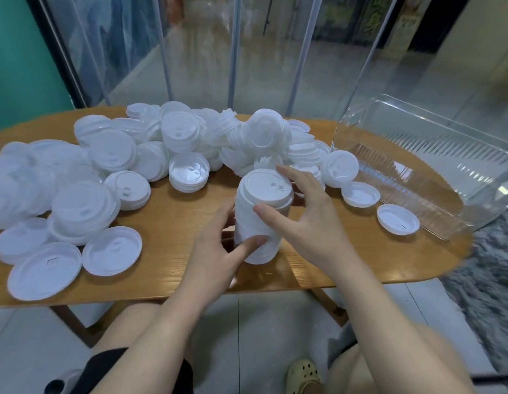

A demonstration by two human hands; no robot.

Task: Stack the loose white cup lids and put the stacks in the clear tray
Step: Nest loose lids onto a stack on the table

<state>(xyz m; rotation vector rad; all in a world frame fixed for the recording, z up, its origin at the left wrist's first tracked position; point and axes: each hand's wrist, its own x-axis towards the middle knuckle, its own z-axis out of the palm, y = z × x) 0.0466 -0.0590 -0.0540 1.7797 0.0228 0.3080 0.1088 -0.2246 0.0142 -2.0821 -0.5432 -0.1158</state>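
A tall stack of white lids [262,214] stands on the wooden table [173,220] near its front edge. My left hand [218,248] grips the stack low on its left side, thumb across the front. My right hand [304,211] wraps the stack's upper right side, thumb on the front and fingers behind the top lid. Loose white lids [110,155] lie in a big heap across the left and back of the table. The clear tray [434,155] sits at the right end with nothing visible inside.
Two single lids [397,218] lie upside down between the stack and the tray. The tray overhangs the table's right end. Glass panels stand behind the table. A grey rug [491,274] is on the floor to the right, my knees below.
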